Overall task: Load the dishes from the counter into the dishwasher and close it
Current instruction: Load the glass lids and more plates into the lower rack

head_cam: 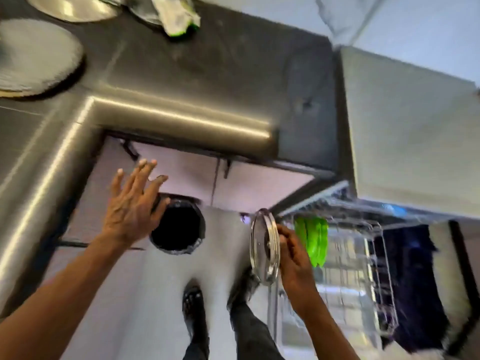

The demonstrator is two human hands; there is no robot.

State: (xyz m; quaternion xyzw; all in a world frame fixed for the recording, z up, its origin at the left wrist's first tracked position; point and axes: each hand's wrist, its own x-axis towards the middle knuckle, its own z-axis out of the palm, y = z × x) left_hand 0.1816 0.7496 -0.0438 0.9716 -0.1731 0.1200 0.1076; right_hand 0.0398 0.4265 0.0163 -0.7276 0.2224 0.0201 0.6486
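My right hand (294, 261) grips a round glass lid with a metal rim (265, 246), held on edge just left of the pulled-out wire dishwasher rack (363, 268). Green plates (313, 239) stand upright in that rack, close behind the lid. My left hand (132, 203) hovers with fingers spread and nothing in it, above the floor near the counter's inner corner. A white plate (33, 55) lies on the grey counter (207, 74) at far left. A metal bowl (72, 6) sits at the counter's back edge.
A round black bin (178, 226) stands on the floor below my left hand. A crumpled white and green wrapper (179, 16) lies at the back of the counter. My shoes (193, 305) are on the floor by the rack. Dark cloth (410, 281) hangs right of the rack.
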